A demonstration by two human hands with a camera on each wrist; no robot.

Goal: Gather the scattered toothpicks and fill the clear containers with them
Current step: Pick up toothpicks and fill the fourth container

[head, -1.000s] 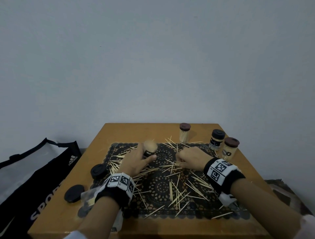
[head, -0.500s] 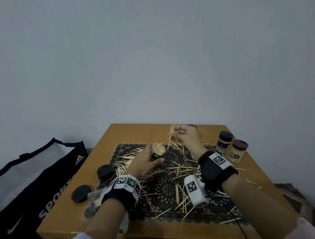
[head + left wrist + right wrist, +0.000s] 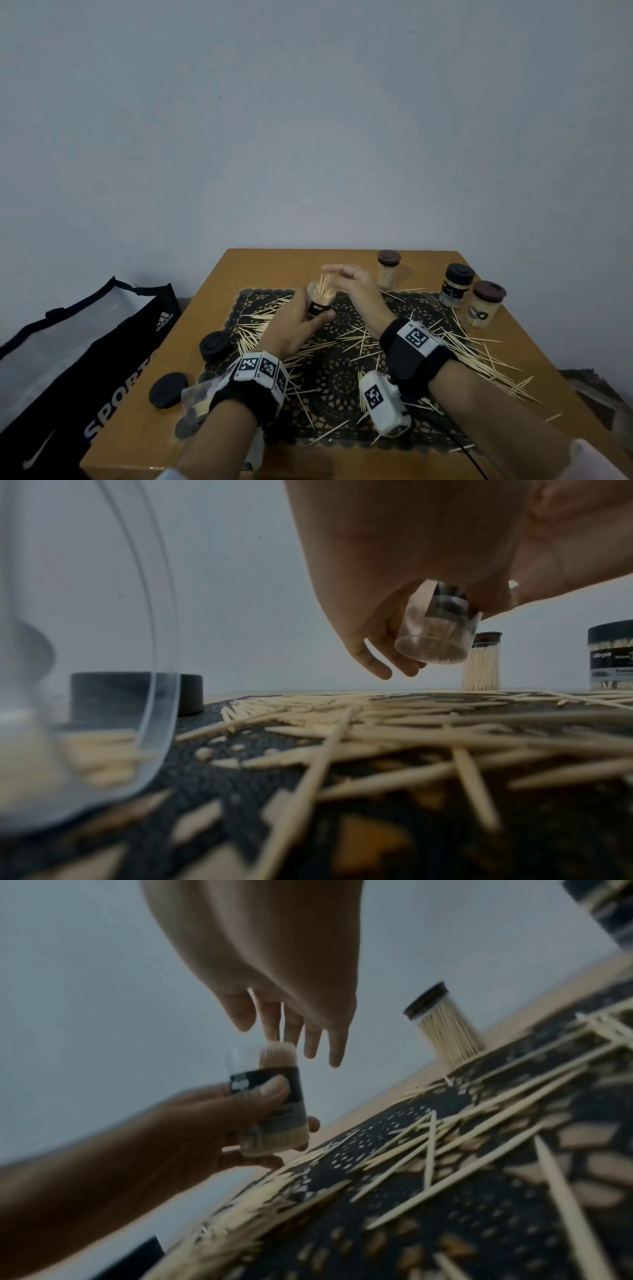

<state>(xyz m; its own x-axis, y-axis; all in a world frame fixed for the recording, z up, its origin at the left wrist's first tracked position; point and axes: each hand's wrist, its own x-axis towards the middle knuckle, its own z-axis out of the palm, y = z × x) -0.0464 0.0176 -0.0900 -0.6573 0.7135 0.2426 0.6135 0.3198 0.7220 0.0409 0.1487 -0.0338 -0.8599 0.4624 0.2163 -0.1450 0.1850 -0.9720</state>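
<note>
Since half a second ago my right hand [image 3: 356,284] is coming back from the far edge of the table [image 3: 260,263] to sit directly over the open container [image 3: 320,301], and the bundle it was pinching is now standing in that container's mouth. The head view is sitting closer over the table than before.

Room: the table is running wide past the black lace mat [image 3: 342,377]; bare wood is lying along the far edge and down the left side. The wall is standing just behind the far edge.

Task things: loose toothpicks [image 3: 472,353] are lying scattered over most of the mat, thickest to the right of my right wrist and under my left wrist. My left hand [image 3: 291,329] is gripping the clear, black-labelled container above the mat, thumb across the label, tilted slightly. It is looking nearly full, tips sticking above the rim. My right-hand fingers [image 3: 310,1039] are hanging spread and relaxed just above those tips, holding nothing.

Around: three capped containers are standing at the far right, a brown-lidded tall one [image 3: 388,270], a black-lidded one [image 3: 455,289] and a brown-lidded one [image 3: 483,308], the last two just beside each other. Two black lids [image 3: 214,346] [image 3: 168,389] are lying at the left, and a clear container [image 3: 85,696] is lying just beside my left wrist. A black sports bag [image 3: 78,359] is standing off the table's left.
</note>
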